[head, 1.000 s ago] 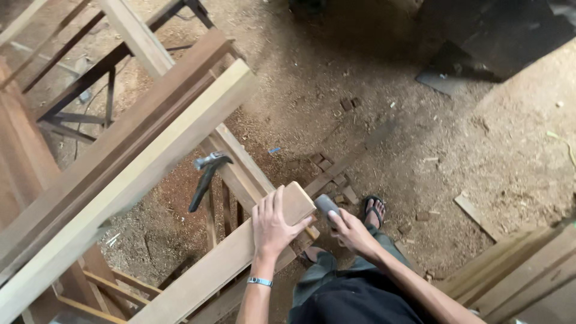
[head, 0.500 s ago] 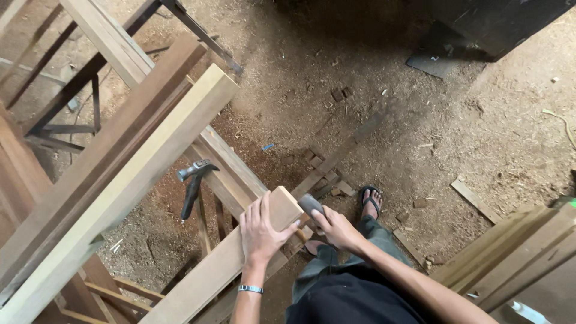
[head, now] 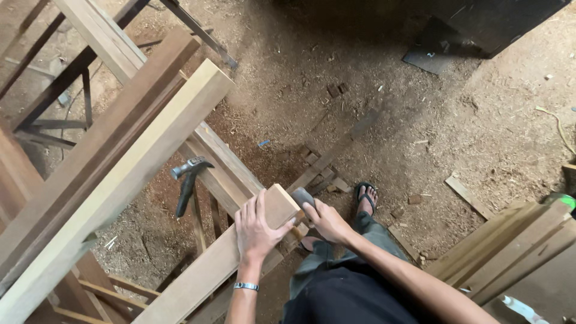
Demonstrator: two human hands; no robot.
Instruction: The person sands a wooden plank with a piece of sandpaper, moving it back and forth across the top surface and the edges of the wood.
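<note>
Shift since earlier: both hands and the plank end sit a little left of and lower than where they were a second ago, partly because the head camera has tilted; the hammer also appears further left.
Left hand: left hand [head: 257,225] lies flat on top of the plank [head: 210,264] near its cut end, fingers spread and pressing down, not curled round anything.
Right hand: right hand [head: 327,221] is closed on a small grey block [head: 302,196], held against the plank's end face; compared with a second ago the block sits tighter to the wood.
What that suggests: the grip looks settled, so I judge the end of the plank is being rubbed or smoothed rather than shifted.
Plank: pale, long, running from lower left up to the hands, resting across a wooden frame [head: 114,156] that serves as the surface.
Hammer: hammer [head: 187,180] with a dark handle lies on the frame rails, just left of the left hand, untouched.
Wristband: thin band [head: 246,287] on the left wrist.
Floor: dirt floor [head: 420,120] strewn with sawdust and offcuts; a sandalled foot [head: 366,198] stands beside the plank end.
Packages, labels, signs: none readable; a dark flat sheet [head: 429,59] lies at top right, stacked planks [head: 516,246] at lower right, with a green object [head: 563,200] at the right edge, too small to identify.
</note>
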